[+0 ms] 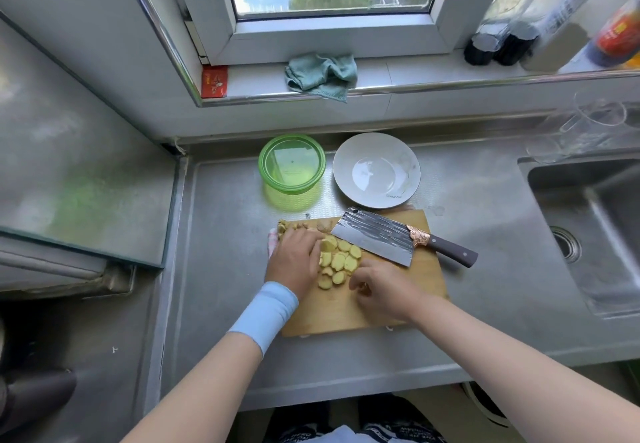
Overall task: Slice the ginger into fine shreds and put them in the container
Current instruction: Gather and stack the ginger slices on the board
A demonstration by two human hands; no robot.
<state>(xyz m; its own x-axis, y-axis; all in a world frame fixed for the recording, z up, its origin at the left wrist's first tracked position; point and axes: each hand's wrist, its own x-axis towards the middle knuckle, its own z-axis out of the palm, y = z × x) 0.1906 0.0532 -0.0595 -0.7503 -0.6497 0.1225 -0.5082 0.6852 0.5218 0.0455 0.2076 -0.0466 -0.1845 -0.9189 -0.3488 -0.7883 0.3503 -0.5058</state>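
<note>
Holding ginger slices (341, 262) w/ L hand (294, 261) | R hand (382, 292) curled, grip unclear | cleaver (375, 236) on board (346, 314)

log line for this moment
ginger: sliced, unshredded | left hand: on ginger | right hand: beside ginger | knife: on board | container: no ginger

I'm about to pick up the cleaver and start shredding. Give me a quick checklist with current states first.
1. Ginger slices gathered on the cutting board: ok, they lie in an overlapping pile between both hands.
2. Cleaver free: ok, it lies flat on the board beyond the slices, handle pointing right, no hand on it.
3. Right hand free to take it: cannot tell, its fingers curl at the pile's edge.
4. Left hand placed to steady the pile: ok, it rests at the pile's left side.
5. Green container open for shreds: cannot tell, it stands behind the board and a lid may be on.
</note>
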